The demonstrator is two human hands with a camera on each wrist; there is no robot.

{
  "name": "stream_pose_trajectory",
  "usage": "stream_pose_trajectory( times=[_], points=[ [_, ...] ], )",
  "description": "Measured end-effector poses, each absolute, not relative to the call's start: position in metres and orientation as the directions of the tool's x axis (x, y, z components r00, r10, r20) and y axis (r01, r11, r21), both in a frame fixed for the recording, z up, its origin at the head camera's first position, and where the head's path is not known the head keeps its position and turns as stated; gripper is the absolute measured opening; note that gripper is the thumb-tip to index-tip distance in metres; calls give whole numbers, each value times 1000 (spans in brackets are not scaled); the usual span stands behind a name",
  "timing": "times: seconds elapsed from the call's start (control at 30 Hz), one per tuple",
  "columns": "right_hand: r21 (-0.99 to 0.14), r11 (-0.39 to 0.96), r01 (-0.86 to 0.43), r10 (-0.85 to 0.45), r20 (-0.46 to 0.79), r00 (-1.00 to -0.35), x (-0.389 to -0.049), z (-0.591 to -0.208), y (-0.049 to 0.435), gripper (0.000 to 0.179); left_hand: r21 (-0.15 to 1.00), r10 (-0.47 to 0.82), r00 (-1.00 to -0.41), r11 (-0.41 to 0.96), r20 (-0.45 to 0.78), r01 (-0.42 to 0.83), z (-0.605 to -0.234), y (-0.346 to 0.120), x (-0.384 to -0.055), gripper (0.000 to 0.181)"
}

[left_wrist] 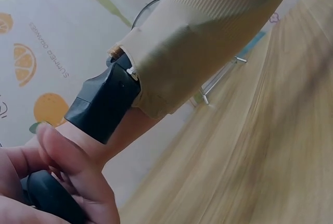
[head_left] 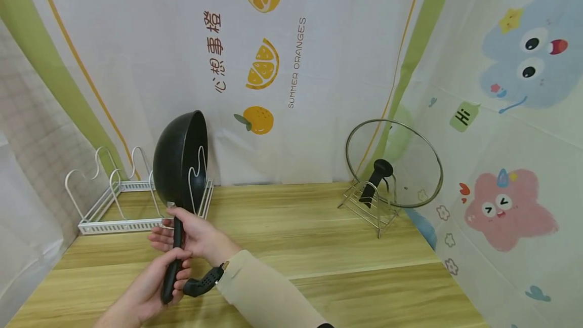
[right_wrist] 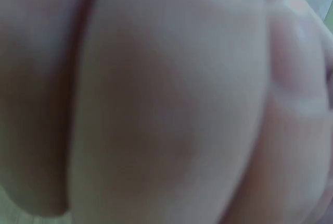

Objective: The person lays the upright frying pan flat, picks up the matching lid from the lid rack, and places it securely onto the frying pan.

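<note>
A black wok [head_left: 169, 161] stands tipped on its side at the right end of a white dish rack [head_left: 123, 226], its opening turned to the right. Its long black handle [head_left: 169, 280] points toward me. Near the handle's end, my left hand [head_left: 152, 280] grips it, fingers curled round it; the left wrist view also shows the black handle [left_wrist: 52, 198] inside these fingers. Closer to the pan, my right hand [head_left: 198, 234] holds the handle across its palm, thumb along it and fingers loosely bent beneath. Blurred skin [right_wrist: 166, 104] fills most of the right wrist view.
At the right, a glass lid [head_left: 423, 166] with a metal rim and black handle leans upright in a small wire stand [head_left: 380, 216]. White loops rise from the rack beside the wok. The wooden table [head_left: 282, 237] meets a printed curtain [head_left: 273, 156] behind and at the sides.
</note>
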State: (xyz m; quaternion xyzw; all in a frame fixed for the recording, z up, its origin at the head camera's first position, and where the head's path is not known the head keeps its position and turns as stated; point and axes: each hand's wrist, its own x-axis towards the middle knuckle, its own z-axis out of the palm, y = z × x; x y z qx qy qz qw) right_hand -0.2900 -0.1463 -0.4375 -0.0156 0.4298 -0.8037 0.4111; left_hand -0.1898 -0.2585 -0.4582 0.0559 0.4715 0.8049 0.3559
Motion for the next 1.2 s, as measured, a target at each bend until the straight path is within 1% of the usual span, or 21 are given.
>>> stream_pose_trajectory(
  times=[0.23,0.37,0.6,0.7,0.8,1.03,1.2],
  points=[
    [-738,-269,619,-681,-309,-664,-291,-439,-148,25,778,636,-739,-341,-222,-527,-460,-257,-190,36],
    [-734,-269,624,-697,-299,-652,-292,-440,-147,29,767,639,-739,-359,-212,-531,-460,-256,-190,36],
    [-675,-255,692,-737,-327,-591,-292,-442,-146,47,763,626,-742,-352,-240,-543,-459,-253,-188,38],
    [-667,-252,701,-756,-317,-573,-293,-441,-148,47,761,632,-737,-348,-240,-547,-459,-251,-188,40],
    [-663,-242,708,-765,-318,-559,-294,-440,-149,46,773,614,-748,-337,-252,-538,-457,-249,-188,40],
    [-670,-224,708,-764,-330,-554,-295,-437,-149,47,860,448,-831,-221,-329,-460,-450,-241,-184,36],
    [-676,-217,704,-762,-334,-555,-295,-437,-148,49,894,318,-875,-142,-366,-425,-448,-234,-184,33]
  ],
)
